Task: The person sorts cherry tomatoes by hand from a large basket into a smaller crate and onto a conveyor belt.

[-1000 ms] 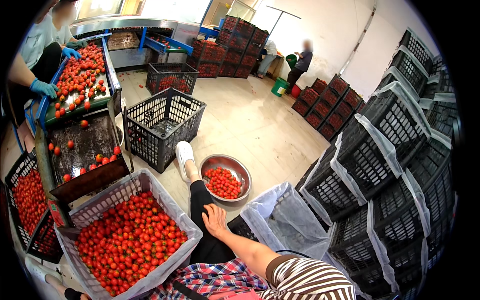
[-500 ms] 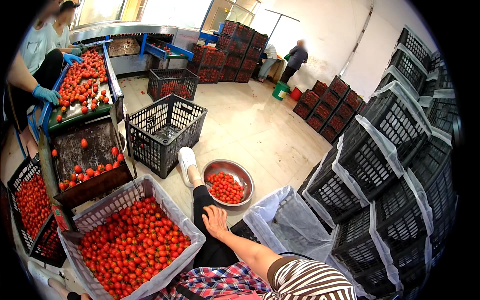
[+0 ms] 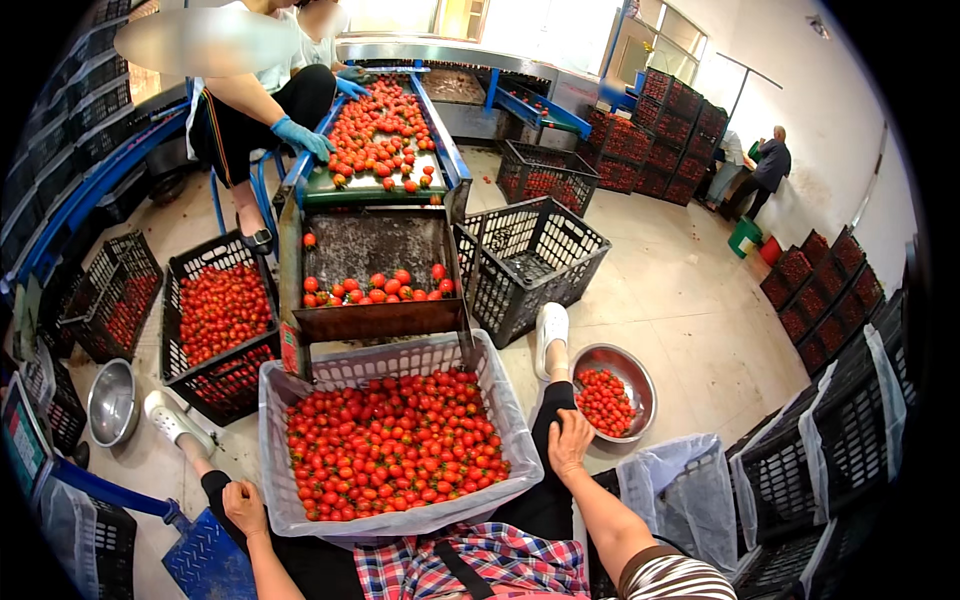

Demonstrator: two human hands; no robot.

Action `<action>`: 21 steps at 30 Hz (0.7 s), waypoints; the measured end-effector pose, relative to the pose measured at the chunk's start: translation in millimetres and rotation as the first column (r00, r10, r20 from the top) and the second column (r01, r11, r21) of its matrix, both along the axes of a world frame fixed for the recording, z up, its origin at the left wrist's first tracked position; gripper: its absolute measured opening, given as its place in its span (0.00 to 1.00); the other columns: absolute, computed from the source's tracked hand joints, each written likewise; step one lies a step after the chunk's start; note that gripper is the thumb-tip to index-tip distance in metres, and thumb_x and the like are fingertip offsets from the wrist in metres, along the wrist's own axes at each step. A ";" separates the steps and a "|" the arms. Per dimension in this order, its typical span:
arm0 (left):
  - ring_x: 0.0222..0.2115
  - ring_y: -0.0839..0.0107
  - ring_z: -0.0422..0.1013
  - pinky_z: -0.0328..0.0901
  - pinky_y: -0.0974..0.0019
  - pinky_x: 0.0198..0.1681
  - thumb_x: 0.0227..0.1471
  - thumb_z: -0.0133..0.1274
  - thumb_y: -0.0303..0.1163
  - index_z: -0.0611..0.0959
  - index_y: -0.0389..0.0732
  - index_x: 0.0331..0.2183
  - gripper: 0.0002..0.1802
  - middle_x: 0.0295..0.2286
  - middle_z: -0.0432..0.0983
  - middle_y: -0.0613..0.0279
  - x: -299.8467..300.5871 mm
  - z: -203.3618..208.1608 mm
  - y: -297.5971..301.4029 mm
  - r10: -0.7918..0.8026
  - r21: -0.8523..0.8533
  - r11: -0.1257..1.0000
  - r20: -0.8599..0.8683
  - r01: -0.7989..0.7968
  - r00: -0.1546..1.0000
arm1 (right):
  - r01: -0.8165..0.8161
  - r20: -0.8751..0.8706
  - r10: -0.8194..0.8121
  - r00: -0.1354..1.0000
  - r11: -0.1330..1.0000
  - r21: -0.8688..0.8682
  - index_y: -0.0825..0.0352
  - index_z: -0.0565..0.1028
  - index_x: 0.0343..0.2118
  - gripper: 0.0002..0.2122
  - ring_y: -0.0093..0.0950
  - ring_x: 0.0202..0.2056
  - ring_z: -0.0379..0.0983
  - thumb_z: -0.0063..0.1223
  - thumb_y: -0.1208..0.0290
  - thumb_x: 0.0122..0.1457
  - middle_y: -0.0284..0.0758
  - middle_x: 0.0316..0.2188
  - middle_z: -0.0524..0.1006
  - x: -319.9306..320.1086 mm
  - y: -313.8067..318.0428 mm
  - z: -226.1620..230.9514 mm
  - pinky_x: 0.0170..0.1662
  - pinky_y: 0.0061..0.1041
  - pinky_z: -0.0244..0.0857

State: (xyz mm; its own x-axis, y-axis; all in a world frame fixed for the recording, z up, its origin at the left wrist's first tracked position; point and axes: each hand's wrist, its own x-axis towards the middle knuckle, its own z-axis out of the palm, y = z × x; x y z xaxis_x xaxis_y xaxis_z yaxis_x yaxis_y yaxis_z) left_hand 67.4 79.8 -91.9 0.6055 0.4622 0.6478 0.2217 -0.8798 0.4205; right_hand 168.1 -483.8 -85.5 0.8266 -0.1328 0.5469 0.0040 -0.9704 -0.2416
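Note:
Between my knees stands a crate lined with translucent plastic (image 3: 400, 352), filled with small red tomatoes (image 3: 400, 440). My left hand (image 3: 244, 507) rests on my left leg beside the crate, its fingers curled in with nothing visible in them. On my right knee lies my right hand (image 3: 570, 442), fingers loosely apart and holding nothing. Just beyond the crate, a dark metal chute (image 3: 380, 240) holds a row of tomatoes against its near lip. Right of my knee, a steel bowl (image 3: 645, 380) has tomatoes in it.
Gloved co-workers' hands (image 3: 303, 138) touch tomatoes on the sorting belt (image 3: 320, 190). An almost bare black crate (image 3: 535, 270) stands right of the chute; a tomato-filled crate (image 3: 190, 360) and steel bowl (image 3: 113, 403) stand left. Lined crates (image 3: 860, 430) are stacked right. A blue platform (image 3: 210, 560) sits lower left.
The view has swung left, so the scene shifts right and my left hand comes fully into view. My right hand stays on my knee. Fewer tomatoes lie high on the chute.

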 end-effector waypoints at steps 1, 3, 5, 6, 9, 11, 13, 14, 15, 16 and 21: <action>0.18 0.57 0.59 0.54 0.56 0.22 0.43 0.51 0.21 0.62 0.36 0.13 0.16 0.14 0.58 0.55 1.0 4.9 -2.2 0.006 0.002 1.000 0.012 -0.006 1.000 | 0.008 0.029 -0.009 1.000 1.000 0.021 0.63 0.67 0.45 0.15 0.36 0.48 0.59 0.46 0.65 0.55 0.37 0.43 0.65 5.4 2.7 8.9 0.53 0.40 0.46; 0.18 0.56 0.59 0.54 0.55 0.23 0.43 0.50 0.21 0.62 0.36 0.13 0.16 0.14 0.58 0.54 3.0 12.5 -6.5 0.009 0.001 1.000 0.031 -0.009 0.999 | 0.027 0.060 -0.031 0.998 0.998 0.064 0.64 0.66 0.46 0.15 0.37 0.48 0.58 0.44 0.66 0.56 0.38 0.44 0.65 7.5 8.8 13.9 0.53 0.40 0.46; 0.18 0.55 0.59 0.55 0.56 0.23 0.44 0.49 0.23 0.63 0.37 0.14 0.14 0.15 0.58 0.53 -11.5 -26.8 8.8 0.032 0.100 0.994 -0.011 -0.031 0.999 | 0.009 0.010 -0.009 1.000 0.999 0.031 0.62 0.67 0.44 0.15 0.37 0.47 0.59 0.46 0.65 0.54 0.38 0.43 0.65 -7.3 12.3 -4.8 0.53 0.41 0.46; 0.20 0.54 0.61 0.56 0.54 0.23 0.40 0.50 0.24 0.65 0.37 0.14 0.12 0.15 0.61 0.53 -19.5 -50.0 9.2 0.095 0.092 0.992 -0.060 -0.089 0.994 | -0.001 -0.051 0.000 0.999 1.000 -0.031 0.61 0.68 0.43 0.14 0.36 0.46 0.60 0.46 0.65 0.53 0.38 0.42 0.66 -17.9 10.2 -21.4 0.52 0.41 0.47; 0.21 0.54 0.63 0.57 0.55 0.25 0.38 0.48 0.28 0.67 0.40 0.15 0.08 0.16 0.62 0.54 -9.9 -63.3 -12.1 -0.154 -0.043 0.988 -0.116 0.150 0.981 | 0.070 -0.107 -0.076 0.991 0.995 -0.065 0.60 0.71 0.40 0.13 0.33 0.46 0.61 0.47 0.64 0.52 0.34 0.41 0.68 -31.0 -11.0 -18.9 0.51 0.39 0.48; 0.23 0.52 0.66 0.60 0.56 0.27 0.42 0.49 0.28 0.73 0.37 0.19 0.06 0.19 0.67 0.51 -25.7 -68.4 20.7 -0.141 -0.005 0.990 -0.204 0.143 0.969 | -0.001 -0.079 -0.003 0.997 0.998 -0.057 0.59 0.71 0.40 0.13 0.33 0.45 0.62 0.48 0.65 0.51 0.34 0.40 0.68 -5.1 13.5 -18.4 0.49 0.38 0.50; 0.23 0.53 0.66 0.61 0.57 0.27 0.42 0.51 0.30 0.74 0.37 0.19 0.07 0.19 0.69 0.52 -8.2 -64.7 12.5 -0.078 0.019 0.996 -0.166 0.083 0.983 | 0.045 -0.025 -0.047 0.999 0.998 -0.046 0.59 0.71 0.40 0.13 0.33 0.44 0.62 0.49 0.66 0.50 0.34 0.39 0.68 0.8 2.2 -12.8 0.48 0.38 0.51; 0.22 0.54 0.67 0.61 0.57 0.27 0.42 0.51 0.30 0.75 0.38 0.19 0.07 0.19 0.69 0.52 -6.5 -59.3 12.6 -0.046 0.021 0.999 -0.151 0.049 0.988 | 0.031 0.014 -0.031 0.999 0.999 -0.028 0.59 0.71 0.40 0.13 0.33 0.44 0.62 0.49 0.66 0.51 0.34 0.39 0.68 3.9 -0.3 -10.9 0.48 0.38 0.51; 0.22 0.54 0.67 0.62 0.58 0.27 0.41 0.52 0.31 0.75 0.38 0.19 0.07 0.19 0.70 0.52 -10.4 -53.3 16.2 -0.003 0.019 1.000 -0.133 0.005 0.991 | 0.027 0.055 -0.026 0.998 1.000 -0.016 0.60 0.70 0.40 0.13 0.32 0.44 0.62 0.49 0.67 0.51 0.34 0.39 0.67 6.7 3.3 -4.4 0.48 0.37 0.51; 0.22 0.55 0.68 0.62 0.58 0.27 0.41 0.53 0.31 0.76 0.38 0.19 0.08 0.19 0.71 0.52 -14.4 -52.2 16.8 0.034 0.014 0.999 -0.127 -0.032 0.991 | 0.013 0.093 -0.012 0.996 1.000 -0.008 0.60 0.70 0.41 0.12 0.32 0.44 0.62 0.48 0.67 0.52 0.34 0.39 0.67 3.5 3.8 2.1 0.48 0.37 0.51; 0.22 0.57 0.69 0.64 0.60 0.26 0.39 0.55 0.32 0.78 0.40 0.18 0.07 0.19 0.73 0.56 -24.5 -46.7 -7.2 -0.087 -0.177 0.983 -0.238 0.045 0.967 | -0.013 -0.082 0.009 0.997 0.999 -0.049 0.60 0.69 0.42 0.13 0.32 0.45 0.61 0.49 0.66 0.53 0.35 0.40 0.66 -45.3 -3.2 -21.5 0.49 0.36 0.49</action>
State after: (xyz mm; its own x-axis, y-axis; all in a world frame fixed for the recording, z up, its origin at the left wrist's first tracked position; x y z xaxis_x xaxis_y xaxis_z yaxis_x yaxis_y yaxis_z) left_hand 42.9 72.6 -138.6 0.7683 0.5054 0.3928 0.2794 -0.8169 0.5046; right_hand 122.8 -486.9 -107.0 0.8701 -0.0980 0.4830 -0.0034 -0.9812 -0.1931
